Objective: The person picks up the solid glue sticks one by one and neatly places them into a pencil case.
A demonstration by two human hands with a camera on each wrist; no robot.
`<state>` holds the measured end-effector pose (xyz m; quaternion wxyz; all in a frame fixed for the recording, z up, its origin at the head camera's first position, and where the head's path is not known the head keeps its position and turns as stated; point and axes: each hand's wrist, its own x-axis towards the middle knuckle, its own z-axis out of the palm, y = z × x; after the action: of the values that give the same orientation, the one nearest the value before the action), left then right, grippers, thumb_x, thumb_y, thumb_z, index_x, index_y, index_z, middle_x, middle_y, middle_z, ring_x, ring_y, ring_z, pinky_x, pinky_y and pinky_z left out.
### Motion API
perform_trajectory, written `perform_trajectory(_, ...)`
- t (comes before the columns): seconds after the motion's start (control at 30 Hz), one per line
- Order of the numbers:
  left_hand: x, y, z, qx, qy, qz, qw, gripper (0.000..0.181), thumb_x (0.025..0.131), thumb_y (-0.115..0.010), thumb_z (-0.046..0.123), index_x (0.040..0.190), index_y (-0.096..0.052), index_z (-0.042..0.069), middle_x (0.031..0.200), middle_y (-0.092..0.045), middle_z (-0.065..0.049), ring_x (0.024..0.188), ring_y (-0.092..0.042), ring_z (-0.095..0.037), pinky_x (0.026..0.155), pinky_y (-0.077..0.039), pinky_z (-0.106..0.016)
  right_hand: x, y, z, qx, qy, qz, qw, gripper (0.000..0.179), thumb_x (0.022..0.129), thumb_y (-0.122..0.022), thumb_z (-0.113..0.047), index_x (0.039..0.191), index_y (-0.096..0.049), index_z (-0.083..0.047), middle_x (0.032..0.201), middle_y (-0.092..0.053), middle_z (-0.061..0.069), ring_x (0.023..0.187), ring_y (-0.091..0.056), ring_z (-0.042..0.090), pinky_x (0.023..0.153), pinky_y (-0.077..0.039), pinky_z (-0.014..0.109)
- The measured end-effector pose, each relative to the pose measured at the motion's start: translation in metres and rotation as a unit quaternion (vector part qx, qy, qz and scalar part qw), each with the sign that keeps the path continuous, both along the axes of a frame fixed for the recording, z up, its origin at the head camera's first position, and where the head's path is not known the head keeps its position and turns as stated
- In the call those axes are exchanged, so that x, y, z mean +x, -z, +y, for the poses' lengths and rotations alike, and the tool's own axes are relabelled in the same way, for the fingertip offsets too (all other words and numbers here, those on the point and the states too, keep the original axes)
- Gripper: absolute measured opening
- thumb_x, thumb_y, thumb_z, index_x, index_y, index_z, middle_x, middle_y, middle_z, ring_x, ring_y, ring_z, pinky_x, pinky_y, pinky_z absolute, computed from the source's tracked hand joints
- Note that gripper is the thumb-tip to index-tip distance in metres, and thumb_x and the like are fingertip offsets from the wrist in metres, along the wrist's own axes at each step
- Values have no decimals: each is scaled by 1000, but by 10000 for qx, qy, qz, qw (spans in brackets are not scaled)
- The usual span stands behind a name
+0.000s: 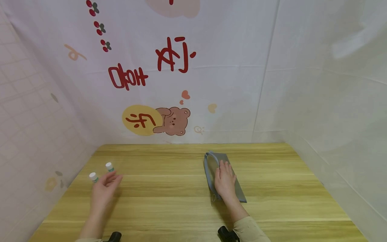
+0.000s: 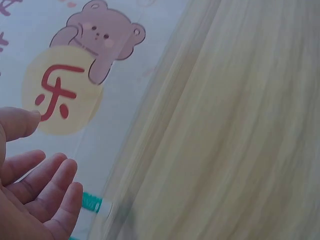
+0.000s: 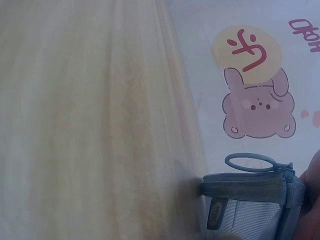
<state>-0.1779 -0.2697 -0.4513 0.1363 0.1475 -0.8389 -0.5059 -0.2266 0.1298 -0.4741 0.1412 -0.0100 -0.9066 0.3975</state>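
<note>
On the left of the table, my left hand hovers beside two small bottles with white caps and teal labels. One bottle is left of the hand, the other just beyond it. In the left wrist view the fingers are loosely bent with nothing between them, and a bottle shows behind them. My right hand rests with extended fingers on a grey-blue zippered pouch. Its zip side gapes toward the left. The right wrist view shows the pouch's mesh, small tag and ring; most of that hand is out of frame.
A wood-grain table spans the space between the hands. White printed cloth hangs behind it and along both sides, with a bear drawing at the back. Dark wrist devices sit at the lower edge.
</note>
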Motion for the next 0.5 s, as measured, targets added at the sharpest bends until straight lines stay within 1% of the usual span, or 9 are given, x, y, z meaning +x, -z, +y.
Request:
perform_trajectory(0.07, 2, -1, -5, 14, -113, 45, 9999, 57, 96, -65, 42, 136, -54, 4, 120, -66, -5, 84, -52, 12, 72, -44, -7, 0, 0, 0, 5, 11, 9, 10000, 46, 105, -37, -13, 144, -39, 12, 150, -30, 36, 141, -20, 52, 104, -10, 80)
perform_trajectory(0.13, 3, -1, -11, 41, -224, 122, 9997, 56, 95, -67, 40, 135, -55, 3, 108, -67, 9, 83, -53, 12, 71, -45, -7, 0, 0, 0, 5, 12, 16, 10000, 45, 105, -38, -12, 144, -39, 12, 150, -31, 36, 141, -20, 52, 104, -10, 80)
perform_trajectory(0.2, 5, -1, -15, 128, -349, 185, 9991, 56, 94, -68, 39, 135, -55, 2, 99, -62, 22, 83, -54, 11, 71, -45, -7, 0, 0, 0, 0, 8, 29, 10000, 45, 105, -38, -12, 143, -40, 11, 149, -31, 36, 141, -20, 52, 104, -10, 80)
perform_trajectory(0.23, 6, -1, -17, 185, -410, 210, 9988, 56, 94, -69, 38, 135, -55, 2, 95, -60, 26, 82, -54, 11, 71, -45, -7, 0, -1, 0, 1, 3, 30, 10000, 45, 105, -38, -12, 143, -40, 11, 149, -31, 36, 141, -20, 53, 104, -10, 80)
perform_trajectory(0.37, 7, -1, -27, 359, -606, 183, 9973, 59, 93, -70, 38, 137, -53, 2, 89, -55, 33, 81, -54, 13, 70, -45, -7, 1, -1, 0, -8, -17, 23, 10000, 45, 106, -37, -13, 144, -39, 12, 149, -31, 36, 141, -20, 53, 103, -10, 80)
perform_trajectory(0.5, 7, 0, -37, 338, -765, 202, 9963, 57, 94, -70, 33, 137, -53, 0, 83, -52, 37, 78, -52, 17, 68, -43, -5, 1, -2, 0, -14, -29, -2, 10000, 46, 106, -37, -14, 144, -39, 12, 150, -30, 36, 141, -20, 53, 104, -10, 80)
